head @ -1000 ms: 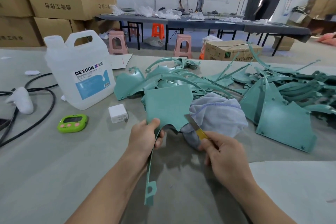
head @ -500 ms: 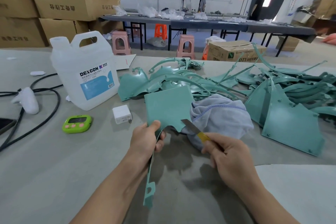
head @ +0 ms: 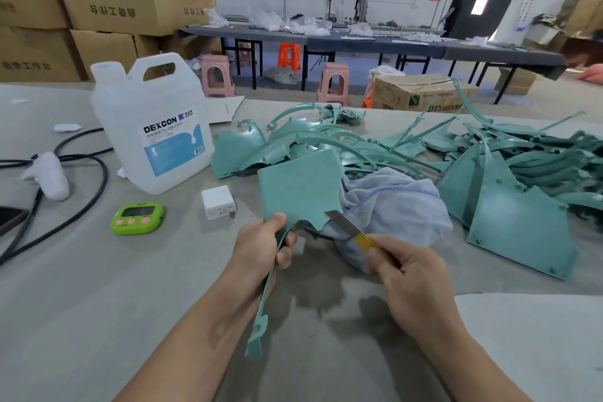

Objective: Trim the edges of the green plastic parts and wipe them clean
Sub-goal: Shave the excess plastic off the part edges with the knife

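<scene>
Near centre, pinching green plastic part (head: 300, 189) in left hand (head: 261, 248); gripping utility knife (head: 350, 228) in right hand (head: 414, 281), blade at its lower edge; seemingly mid-trim, wiping yet to come; beyond, grey cloth (head: 398, 206), then heaped green parts (head: 509, 219) far right.

Left hand (head: 264, 248): thumb on top, fingers curled, gripping green plastic part (head: 300, 186). Right hand (head: 414, 274): near it, pinching utility knife (head: 346, 226). Forearms bare.

Matt green plastic part (head: 300, 186), bare metal blade (head: 342, 222), soft grey cloth (head: 398, 212)
</scene>
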Available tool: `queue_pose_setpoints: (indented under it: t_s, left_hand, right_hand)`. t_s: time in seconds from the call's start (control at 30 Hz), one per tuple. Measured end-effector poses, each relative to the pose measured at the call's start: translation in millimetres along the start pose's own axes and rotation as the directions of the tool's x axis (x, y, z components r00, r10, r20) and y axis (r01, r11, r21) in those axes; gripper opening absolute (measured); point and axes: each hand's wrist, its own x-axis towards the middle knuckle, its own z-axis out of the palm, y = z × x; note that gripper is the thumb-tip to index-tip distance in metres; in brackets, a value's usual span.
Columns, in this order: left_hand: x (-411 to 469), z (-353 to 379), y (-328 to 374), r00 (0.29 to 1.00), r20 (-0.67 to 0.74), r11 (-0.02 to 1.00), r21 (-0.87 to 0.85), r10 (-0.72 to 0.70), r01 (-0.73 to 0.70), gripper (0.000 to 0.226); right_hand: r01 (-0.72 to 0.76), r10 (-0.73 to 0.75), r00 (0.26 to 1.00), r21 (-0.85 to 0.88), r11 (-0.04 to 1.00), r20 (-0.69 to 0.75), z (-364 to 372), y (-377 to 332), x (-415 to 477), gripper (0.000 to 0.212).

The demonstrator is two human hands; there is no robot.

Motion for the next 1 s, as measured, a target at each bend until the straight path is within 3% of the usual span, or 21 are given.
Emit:
queue_pose_setpoints:
  t_s: [0.1,0.23,0.37,0.53,0.67,0.83,1.0]
  left_hand:
    - [-0.7,-0.5,0.3,1.0,0.012,1.0,0.0,-0.003,0.003,0.018]
    - [-0.6,0.1,0.0,1.0,0.015,1.0,0.018,0.001,-0.001,0.019]
    - [-0.1,-0.4,-0.2,1.0,0.009,1.0,0.022,-0.004,0.004,0.019]
    - [0.1,0.1,0.7,1.0,-0.012,1.0,0.009,0.0,0.0,0.016]
    - [-0.4,0.6,2.3,1.0,-0.015,1.0,0.005,-0.008,0.008,0.015]
    - [-4.5,1.5,4.0,1.0,0.003,1.0,-0.002,-0.026,0.026,0.013]
    - [-7.2,2.8,5.0,0.999,0.015,0.999,-0.015,-0.048,0.048,0.015]
  right_hand:
    - [0.013,-0.013,0.999,-0.022,1.0,0.03,1.6,-2.5,-1.7,0.035]
    - [-0.025,0.023,0.996,-0.025,0.999,-0.083,-2.2,-1.0,3.2,0.042]
    - [0.004,-0.004,1.0,0.002,1.0,0.004,-0.2,-2.9,-0.4,0.045]
    - [-0.031,0.027,0.996,-0.049,0.998,-0.081,-2.5,1.3,4.3,0.044]
    - [0.003,-0.004,1.0,0.052,0.999,0.01,1.1,-1.5,-0.4,0.04]
    - [-0.024,0.017,0.993,0.058,0.998,0.117,4.4,0.0,1.4,0.036]
    - [-0.02,0.009,0.993,0.093,0.995,0.121,2.7,-0.8,0.2,0.032]
